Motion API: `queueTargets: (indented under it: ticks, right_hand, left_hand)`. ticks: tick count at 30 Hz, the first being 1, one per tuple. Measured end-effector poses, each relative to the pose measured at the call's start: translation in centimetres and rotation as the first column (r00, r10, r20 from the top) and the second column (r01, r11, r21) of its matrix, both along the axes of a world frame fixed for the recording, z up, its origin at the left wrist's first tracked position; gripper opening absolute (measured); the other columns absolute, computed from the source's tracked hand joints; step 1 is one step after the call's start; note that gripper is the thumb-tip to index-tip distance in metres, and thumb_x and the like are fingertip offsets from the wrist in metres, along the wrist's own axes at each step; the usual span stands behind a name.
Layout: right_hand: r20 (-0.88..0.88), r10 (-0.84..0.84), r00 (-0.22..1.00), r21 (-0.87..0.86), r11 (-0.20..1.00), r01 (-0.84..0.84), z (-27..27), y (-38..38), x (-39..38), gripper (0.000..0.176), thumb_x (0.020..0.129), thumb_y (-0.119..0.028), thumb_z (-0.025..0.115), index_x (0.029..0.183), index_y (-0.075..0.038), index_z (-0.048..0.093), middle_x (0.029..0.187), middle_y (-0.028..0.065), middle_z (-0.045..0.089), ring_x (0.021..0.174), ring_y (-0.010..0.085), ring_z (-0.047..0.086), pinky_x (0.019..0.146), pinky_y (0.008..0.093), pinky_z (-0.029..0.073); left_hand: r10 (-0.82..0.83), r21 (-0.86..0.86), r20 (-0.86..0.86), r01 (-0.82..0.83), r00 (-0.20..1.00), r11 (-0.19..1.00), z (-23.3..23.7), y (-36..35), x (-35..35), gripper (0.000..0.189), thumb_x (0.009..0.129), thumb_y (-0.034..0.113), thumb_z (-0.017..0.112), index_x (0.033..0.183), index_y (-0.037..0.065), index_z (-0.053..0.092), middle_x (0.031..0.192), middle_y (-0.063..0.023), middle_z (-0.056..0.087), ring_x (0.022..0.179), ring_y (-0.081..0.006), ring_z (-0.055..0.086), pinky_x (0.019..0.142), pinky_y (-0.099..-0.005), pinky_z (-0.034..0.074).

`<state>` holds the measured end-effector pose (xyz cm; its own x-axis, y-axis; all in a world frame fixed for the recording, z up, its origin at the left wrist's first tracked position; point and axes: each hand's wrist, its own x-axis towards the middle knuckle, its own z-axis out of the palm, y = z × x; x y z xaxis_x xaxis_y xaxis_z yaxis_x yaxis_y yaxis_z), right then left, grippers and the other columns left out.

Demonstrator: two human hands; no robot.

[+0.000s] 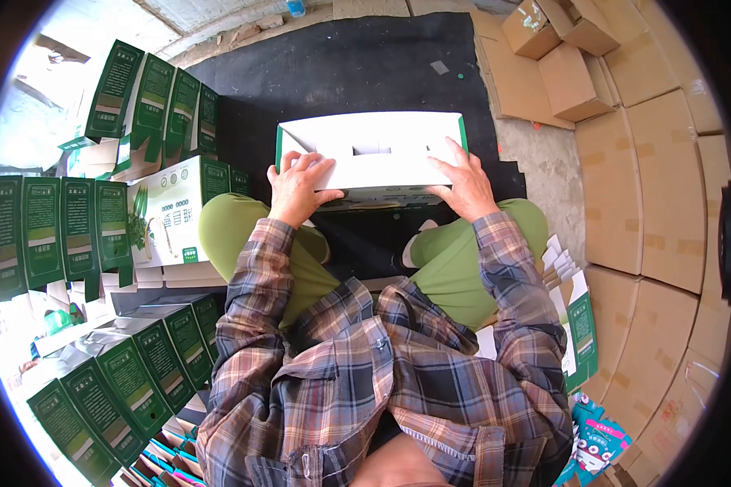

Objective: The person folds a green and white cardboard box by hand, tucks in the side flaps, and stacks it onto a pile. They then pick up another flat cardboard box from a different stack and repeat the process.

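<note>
A green and white printed carton [374,172] stands before my knees, its white inner side facing up, with a dark slot in the white board. My left hand [299,185] grips its near left edge, thumb on the printed front and fingers bent over the white board. At the near right edge my right hand [468,180] holds it the same way, fingers spread on the board and thumb in front. What lies under the carton is partly hidden.
Rows of green printed cartons [81,235] stand at the left, with more [130,373] below. Brown cardboard boxes [617,195] line the right side, and open brown boxes [573,73] lie at the back. A black mat [341,65] covers the floor. Folded cartons [579,325] sit by my right elbow.
</note>
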<state>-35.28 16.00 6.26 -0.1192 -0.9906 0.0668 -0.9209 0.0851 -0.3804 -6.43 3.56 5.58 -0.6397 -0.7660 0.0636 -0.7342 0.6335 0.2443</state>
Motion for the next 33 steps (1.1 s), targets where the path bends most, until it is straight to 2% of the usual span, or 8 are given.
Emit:
queueTargets:
  ticks: [10,15,16,19,21,24,27,33]
  right_hand:
    - [0.05,-0.029,0.998,0.008,1.0,0.028,0.4,0.3,-0.1,0.045,0.072,-0.029,0.074,0.114,-0.018,0.063,0.138,0.0102,0.039,0.109,0.0351,0.049,0.093,0.0409,0.044]
    - [0.457,-0.226,0.86,-0.226,0.906,0.357,-3.2,-0.7,-4.2,0.046,0.087,-0.03,0.06,0.128,-0.012,0.05,0.124,0.0127,0.052,0.102,0.0221,0.057,0.086,0.0352,0.046]
    - [0.739,-0.494,0.458,0.246,0.831,0.499,0.0,-0.6,-3.5,0.044,0.091,-0.036,0.053,0.127,-0.011,0.05,0.111,0.0102,0.059,0.09,0.0189,0.061,0.075,0.0365,0.049]
    - [0.698,-0.665,0.264,0.57,0.74,0.358,-2.4,-0.9,-5.2,0.051,0.094,-0.05,0.038,0.127,-0.013,0.05,0.104,0.0076,0.061,0.083,0.0168,0.062,0.067,0.0358,0.052]
    - [0.63,-0.723,0.283,0.668,0.69,0.278,-4.9,-1.0,-5.6,0.061,0.092,-0.056,0.039,0.124,-0.006,0.052,0.108,0.0111,0.061,0.09,0.0219,0.062,0.073,0.041,0.05]
    - [0.634,-0.697,0.335,0.647,0.715,0.264,-8.5,-1.5,-6.7,0.069,0.091,-0.059,0.039,0.123,0.0,0.053,0.114,0.0141,0.06,0.102,0.0247,0.057,0.081,0.0422,0.047]
    - [0.784,-0.571,0.243,0.521,0.819,0.241,-7.3,-1.3,-6.8,0.061,0.093,-0.052,0.042,0.125,-0.001,0.052,0.118,0.012,0.059,0.108,0.0183,0.054,0.093,0.0299,0.04]
    - [0.968,-0.246,-0.049,0.25,0.936,0.248,-2.6,-0.8,-6.0,0.052,0.092,-0.044,0.049,0.126,-0.005,0.051,0.122,0.0078,0.057,0.111,0.0179,0.052,0.092,0.0339,0.04]
  left_hand:
    - [-0.017,-0.008,0.042,0.017,0.999,1.0,0.1,0.2,-0.1,0.059,0.067,0.054,0.068,0.117,0.023,0.061,0.12,-0.0012,0.054,0.116,-0.0266,0.042,0.091,-0.0624,0.028]
    - [0.223,0.045,-0.623,-0.25,0.749,0.967,-2.4,-2.0,2.3,0.06,0.073,0.018,0.072,0.128,0.011,0.051,0.112,-0.0109,0.052,0.103,-0.027,0.047,0.086,-0.0357,0.041]
    - [0.387,0.217,-0.652,-0.329,0.652,0.919,-2.7,-3.0,3.4,0.055,0.08,0.021,0.069,0.13,0.01,0.049,0.103,-0.0071,0.054,0.09,-0.0182,0.051,0.075,-0.0316,0.045]
    - [0.793,0.739,-0.526,-0.296,0.307,0.605,-3.8,-4.8,4.6,0.047,0.093,0.036,0.051,0.133,0.013,0.046,0.091,-0.0007,0.055,0.075,-0.0092,0.052,0.066,-0.0235,0.045]
    - [0.893,0.926,-0.243,-0.185,0.379,0.33,-5.3,-5.6,5.4,0.054,0.095,0.047,0.041,0.135,0.01,0.042,0.095,-0.0023,0.058,0.08,-0.0114,0.056,0.072,-0.0245,0.047]
    - [0.911,0.98,-0.197,0.1,0.361,0.173,-5.5,-4.9,4.7,0.061,0.094,0.052,0.041,0.127,0.001,0.048,0.118,-0.0101,0.058,0.105,-0.0201,0.057,0.09,-0.0329,0.046]
    - [0.909,0.951,-0.27,0.236,0.317,0.2,-2.7,-4.1,4.2,0.06,0.094,0.052,0.041,0.126,0.001,0.049,0.121,-0.0106,0.057,0.108,-0.0196,0.055,0.091,-0.0323,0.045]
    - [0.823,0.742,-0.568,0.442,0.015,0.504,-2.3,-5.2,6.0,0.041,0.096,0.039,0.043,0.112,0.002,0.053,0.109,-0.0087,0.059,0.103,-0.0188,0.055,0.092,-0.0343,0.042]
